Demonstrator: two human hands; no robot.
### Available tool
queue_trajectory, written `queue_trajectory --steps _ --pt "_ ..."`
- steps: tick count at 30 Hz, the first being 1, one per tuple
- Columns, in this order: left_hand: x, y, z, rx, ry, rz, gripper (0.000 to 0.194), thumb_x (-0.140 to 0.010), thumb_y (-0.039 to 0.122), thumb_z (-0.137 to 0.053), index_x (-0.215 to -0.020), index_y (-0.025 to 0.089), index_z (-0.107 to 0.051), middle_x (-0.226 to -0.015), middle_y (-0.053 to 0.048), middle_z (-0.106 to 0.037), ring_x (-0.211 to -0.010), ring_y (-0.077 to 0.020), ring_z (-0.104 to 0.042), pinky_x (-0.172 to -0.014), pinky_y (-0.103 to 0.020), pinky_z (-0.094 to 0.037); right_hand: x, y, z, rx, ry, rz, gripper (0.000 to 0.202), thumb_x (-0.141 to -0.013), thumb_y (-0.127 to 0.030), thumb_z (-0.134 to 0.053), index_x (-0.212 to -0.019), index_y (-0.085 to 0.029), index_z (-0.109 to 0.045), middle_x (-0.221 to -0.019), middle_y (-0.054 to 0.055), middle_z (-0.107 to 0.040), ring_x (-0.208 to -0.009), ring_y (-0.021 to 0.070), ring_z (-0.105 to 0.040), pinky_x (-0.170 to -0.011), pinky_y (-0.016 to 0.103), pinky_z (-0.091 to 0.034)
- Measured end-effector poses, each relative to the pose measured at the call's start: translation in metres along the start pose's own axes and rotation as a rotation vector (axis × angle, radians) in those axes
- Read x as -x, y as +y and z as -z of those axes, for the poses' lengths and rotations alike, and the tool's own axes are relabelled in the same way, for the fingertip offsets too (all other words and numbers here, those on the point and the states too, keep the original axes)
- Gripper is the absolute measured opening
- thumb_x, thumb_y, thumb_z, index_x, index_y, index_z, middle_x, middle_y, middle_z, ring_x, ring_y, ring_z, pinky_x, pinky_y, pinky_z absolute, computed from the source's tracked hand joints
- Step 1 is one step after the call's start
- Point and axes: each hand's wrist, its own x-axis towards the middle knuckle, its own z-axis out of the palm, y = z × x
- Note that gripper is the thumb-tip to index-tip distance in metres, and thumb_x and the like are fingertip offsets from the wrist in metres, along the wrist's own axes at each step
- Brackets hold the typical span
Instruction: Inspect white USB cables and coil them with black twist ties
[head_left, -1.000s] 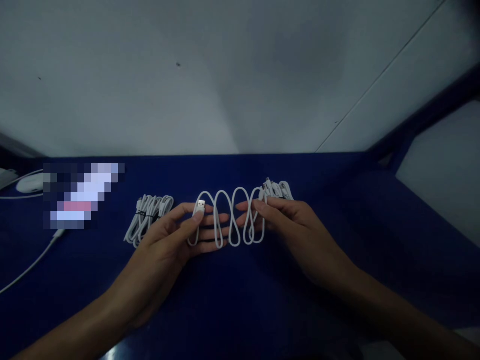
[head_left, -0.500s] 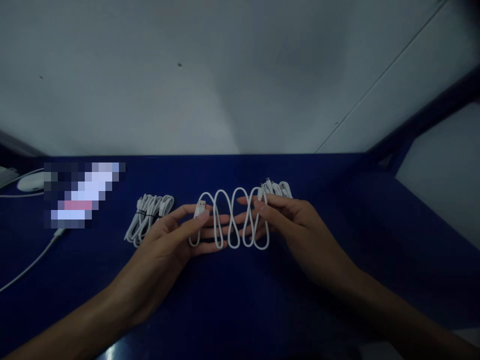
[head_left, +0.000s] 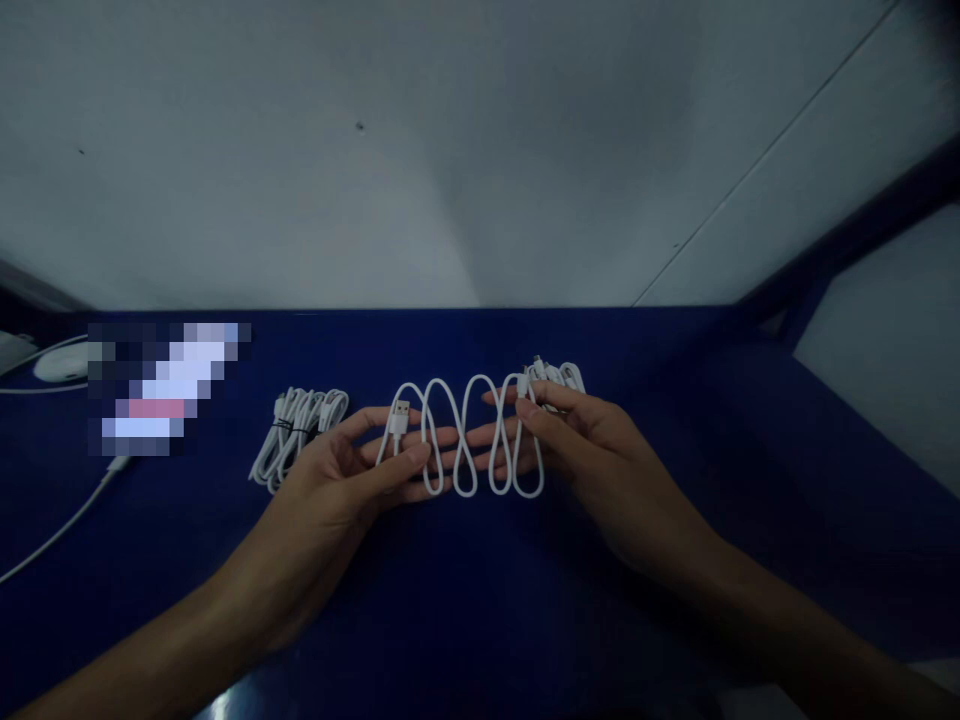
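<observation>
A white USB cable spans both hands in a row of upright, zigzag loops over the blue tabletop. My left hand grips its left end, thumb pressed over the loops and fingers spread out behind them. The metal USB plug stands up above that thumb. My right hand pinches the cable's other end between thumb and index finger, its remaining fingers stretched behind the loops. The fingertips of both hands come close together behind the middle loops.
Beyond my left hand lies a pile of bundled white cables with black ties. More coiled white cables lie behind my right hand. A pixelated bright patch with a white cord is at left. The grey wall rises behind the table.
My left thumb has slid right and down off the USB plug, onto the neighbouring loop. The plug shows more fully. The loops have shifted slightly; my right hand has barely moved.
</observation>
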Motion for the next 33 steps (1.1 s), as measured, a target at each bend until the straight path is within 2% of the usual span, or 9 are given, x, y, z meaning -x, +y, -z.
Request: queue_trajectory --steps 5,9,13,20,23,29,33 --pt "0.0009 -0.0004 -0.0002 0.001 0.013 -0.001 0.027 -0.095 0.032 -0.091 -0.12 0.024 -0.083 -0.131 -0.01 -0.084 -0.123 -0.0305 -0.08 -0.104 -0.036 -0.069 0.0003 0.0007 -0.0011 0.001 0.011 -0.002 0.029 -0.114 -0.048 -0.064 -0.123 -0.024 -0.079 -0.118 0.01 -0.087 -0.101 0.0244 -0.086 -0.09 0.038 -0.067" --pt "0.0016 0.0012 -0.0033 0.031 0.009 0.008 0.027 -0.094 0.031 -0.092 -0.119 0.023 -0.083 -0.128 -0.01 -0.085 -0.121 -0.0311 -0.081 -0.103 -0.036 -0.069 0.001 -0.0005 -0.0014 0.034 -0.008 0.024 0.027 -0.115 -0.043 -0.062 -0.116 -0.023 -0.079 -0.119 0.01 -0.086 -0.101 0.0235 -0.085 -0.09 0.037 -0.068" --pt "0.0003 0.0004 -0.0029 0.042 0.015 0.015 0.026 -0.094 0.03 -0.093 -0.118 0.024 -0.083 -0.124 -0.01 -0.086 -0.115 -0.0275 -0.083 -0.099 -0.032 -0.07 0.0016 -0.0036 -0.0025 0.052 -0.007 0.014 0.024 -0.116 -0.04 -0.061 -0.119 -0.023 -0.078 -0.119 0.009 -0.086 -0.103 0.0226 -0.085 -0.092 0.036 -0.068" --pt "-0.0002 0.0011 -0.0028 0.046 0.047 0.031 0.033 -0.092 0.03 -0.094 -0.122 0.023 -0.082 -0.13 -0.011 -0.084 -0.121 -0.0326 -0.081 -0.103 -0.039 -0.069 0.0024 -0.0061 -0.0044 0.059 -0.002 0.008 0.024 -0.116 -0.041 -0.061 -0.12 -0.023 -0.077 -0.118 0.008 -0.086 -0.102 0.0216 -0.085 -0.092 0.036 -0.068" --pt "0.0005 0.0019 -0.0041 0.037 0.073 0.036 0.032 -0.092 0.029 -0.094 -0.12 0.023 -0.082 -0.13 -0.011 -0.084 -0.12 -0.0324 -0.081 -0.102 -0.038 -0.068 0.0021 -0.0052 -0.004 0.056 -0.009 0.009 0.025 -0.115 -0.042 -0.062 -0.118 -0.023 -0.077 -0.118 0.009 -0.087 -0.102 0.0226 -0.085 -0.092 0.037 -0.068" --pt "0.0018 0.0017 -0.0026 0.012 0.053 0.033 0.03 -0.094 0.031 -0.093 -0.121 0.024 -0.083 -0.131 -0.01 -0.084 -0.121 -0.0304 -0.08 -0.104 -0.037 -0.067 0.0011 -0.0039 -0.0026 0.054 -0.009 0.011 0.026 -0.113 -0.045 -0.064 -0.119 -0.024 -0.078 -0.122 0.01 -0.086 -0.106 0.026 -0.085 -0.097 0.043 -0.067" --pt "0.0016 0.001 -0.0018 0.017 0.051 0.032 0.027 -0.093 0.032 -0.093 -0.117 0.023 -0.084 -0.126 -0.01 -0.085 -0.116 -0.0283 -0.082 -0.102 -0.036 -0.068 0.0007 -0.0037 -0.0024 0.052 -0.01 0.008 0.026 -0.113 -0.046 -0.065 -0.116 -0.024 -0.078 -0.121 0.01 -0.086 -0.105 0.0256 -0.084 -0.096 0.042 -0.067"
